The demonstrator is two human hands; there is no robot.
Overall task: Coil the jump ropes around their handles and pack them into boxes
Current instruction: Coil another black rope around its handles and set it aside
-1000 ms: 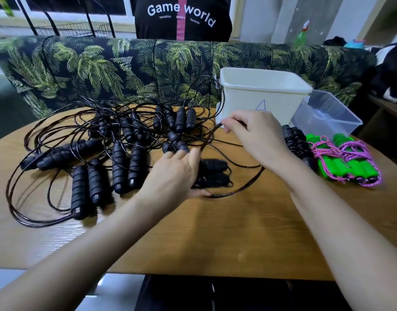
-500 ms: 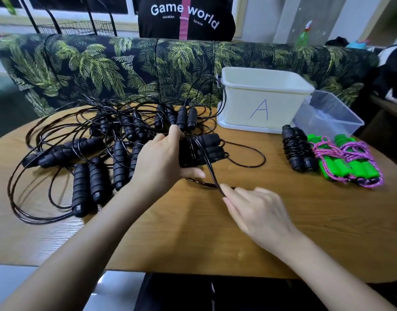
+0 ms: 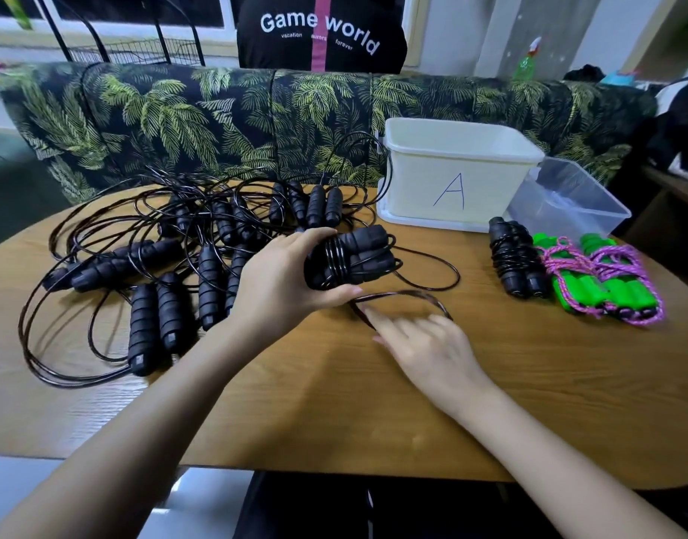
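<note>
left hand grips black handles with a few rope turns, just above table centre; right hand blurred at loose rope, can't tell if pinching

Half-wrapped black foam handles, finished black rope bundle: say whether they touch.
Apart. Head view shows bare wooden table between half-wrapped black foam handles and finished black rope bundle.

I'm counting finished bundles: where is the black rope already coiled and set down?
In the head view, the coiled black rope lies right of centre on the table, before the white box, just left of the green-handled ropes.
</note>
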